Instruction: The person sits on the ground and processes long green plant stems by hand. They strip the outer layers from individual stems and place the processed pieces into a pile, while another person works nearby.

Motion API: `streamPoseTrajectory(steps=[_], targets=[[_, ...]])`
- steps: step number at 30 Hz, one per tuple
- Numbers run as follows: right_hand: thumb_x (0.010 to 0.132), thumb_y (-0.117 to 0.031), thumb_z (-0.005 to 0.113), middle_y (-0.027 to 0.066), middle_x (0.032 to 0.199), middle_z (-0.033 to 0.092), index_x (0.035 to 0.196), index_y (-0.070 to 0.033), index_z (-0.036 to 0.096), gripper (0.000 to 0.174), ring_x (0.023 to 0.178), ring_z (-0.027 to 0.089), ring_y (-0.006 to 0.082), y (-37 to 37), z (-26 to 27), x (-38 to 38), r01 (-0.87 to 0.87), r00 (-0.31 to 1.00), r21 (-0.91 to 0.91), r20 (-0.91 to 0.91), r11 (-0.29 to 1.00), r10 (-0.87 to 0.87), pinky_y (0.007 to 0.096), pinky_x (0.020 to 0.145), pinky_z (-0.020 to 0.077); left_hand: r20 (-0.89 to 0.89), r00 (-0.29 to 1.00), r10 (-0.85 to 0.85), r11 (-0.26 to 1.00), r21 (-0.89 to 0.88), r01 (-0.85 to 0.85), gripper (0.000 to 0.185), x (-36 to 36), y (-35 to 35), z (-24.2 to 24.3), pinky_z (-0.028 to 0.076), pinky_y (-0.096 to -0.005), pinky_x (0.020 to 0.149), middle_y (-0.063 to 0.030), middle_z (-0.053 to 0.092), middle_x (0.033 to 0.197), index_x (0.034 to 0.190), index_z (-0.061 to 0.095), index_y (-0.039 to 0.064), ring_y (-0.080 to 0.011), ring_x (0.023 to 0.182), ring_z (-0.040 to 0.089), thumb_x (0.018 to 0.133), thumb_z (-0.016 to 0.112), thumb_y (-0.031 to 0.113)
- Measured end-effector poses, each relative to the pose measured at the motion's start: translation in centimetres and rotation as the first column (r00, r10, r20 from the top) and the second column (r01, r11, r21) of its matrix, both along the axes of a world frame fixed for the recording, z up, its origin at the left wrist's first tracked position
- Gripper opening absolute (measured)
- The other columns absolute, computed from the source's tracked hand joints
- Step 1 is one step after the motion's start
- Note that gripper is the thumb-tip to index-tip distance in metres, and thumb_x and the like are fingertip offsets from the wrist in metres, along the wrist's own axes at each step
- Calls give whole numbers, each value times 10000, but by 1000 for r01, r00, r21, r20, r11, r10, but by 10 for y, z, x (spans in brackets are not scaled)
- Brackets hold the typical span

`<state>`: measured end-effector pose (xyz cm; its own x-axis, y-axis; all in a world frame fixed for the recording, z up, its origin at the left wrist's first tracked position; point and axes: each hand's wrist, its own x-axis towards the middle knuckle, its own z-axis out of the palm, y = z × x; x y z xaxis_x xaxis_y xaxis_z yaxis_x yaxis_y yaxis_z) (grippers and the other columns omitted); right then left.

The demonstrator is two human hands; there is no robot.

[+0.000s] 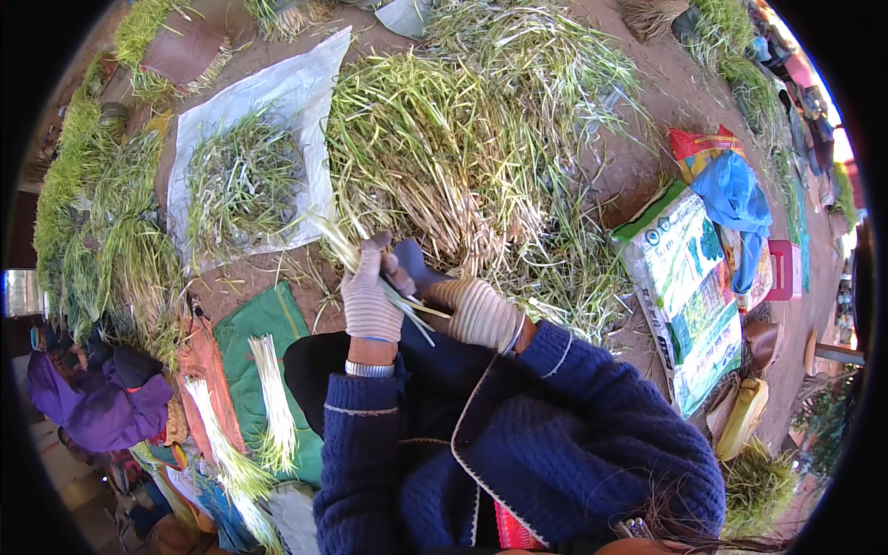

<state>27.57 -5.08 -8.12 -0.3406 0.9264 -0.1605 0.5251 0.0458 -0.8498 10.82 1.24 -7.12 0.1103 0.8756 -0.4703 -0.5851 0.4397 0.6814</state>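
My left hand [372, 295], in a ribbed cream fingerless glove, is closed around several pale green-white plant stalks [340, 243]. Their upper ends point up and left. My right hand [468, 312], gloved alike, is curled beside the lower ends of the stalks, and a yellowish stalk runs to its fingers. Whether it grips that stalk I cannot tell. Just beyond both hands lies a large heap of long green and straw-coloured stalks [444, 152]. At the lower left, a neat bundle of trimmed white stalks [274, 395] rests on a green woven sack [239, 333].
Loose green leaves lie on a white sheet [316, 104] at the upper left. A printed sack [683, 298], a blue plastic bag [735, 191] and a pink plastic stool [785, 270] are at the right. A person in purple [104, 402] is at the far left, near more bundles [222, 430].
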Motion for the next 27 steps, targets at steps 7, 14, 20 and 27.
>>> streamPoseTrajectory(steps=[7, 14, 20, 27], targets=[[947, -271, 659, 168, 903, 730, 1083, -62, 728, 259, 872, 716, 333, 0, -46, 34, 210, 957, -124, -180, 970, -230, 394, 802, 571, 96, 992, 76, 956, 277, -100, 417, -46, 15, 36, 232, -268, 342, 57, 445, 599, 1230, 594, 7, -71, 377, 291, 1063, 537, 385], [1014, -254, 598, 123, 989, 756, 1171, -106, 701, 239, 772, 703, 215, 90, -117, 91, 560, 823, -195, 244, 806, -513, 333, 748, 594, 300, 953, 36, 915, 373, -152, 390, -91, 24, 36, 346, -223, 361, 16, 587, 727, 1289, 569, 21, -47, 455, 414, 1089, 475, 343], [950, -257, 628, 232, 1165, 688, 1335, -17, 579, 457, 1055, 681, 370, 149, -151, 55, 566, 807, -305, 395, 766, -439, 426, 924, 562, 327, 944, 32, 966, 234, -114, 376, -83, 29, 7, 327, -225, 376, 31, 571, 713, 1235, 614, 27, -61, 478, 417, 1085, 492, 350], [986, -82, 539, 174, 1258, 654, 1382, -12, 534, 403, 1154, 628, 279, 108, -158, 22, 395, 751, 264, 459, 880, -475, 319, 919, 541, 194, 979, 60, 980, 177, -95, 358, -71, 34, 16, 281, -224, 372, 51, 525, 683, 1195, 629, 35, -53, 445, 338, 1074, 523, 355]])
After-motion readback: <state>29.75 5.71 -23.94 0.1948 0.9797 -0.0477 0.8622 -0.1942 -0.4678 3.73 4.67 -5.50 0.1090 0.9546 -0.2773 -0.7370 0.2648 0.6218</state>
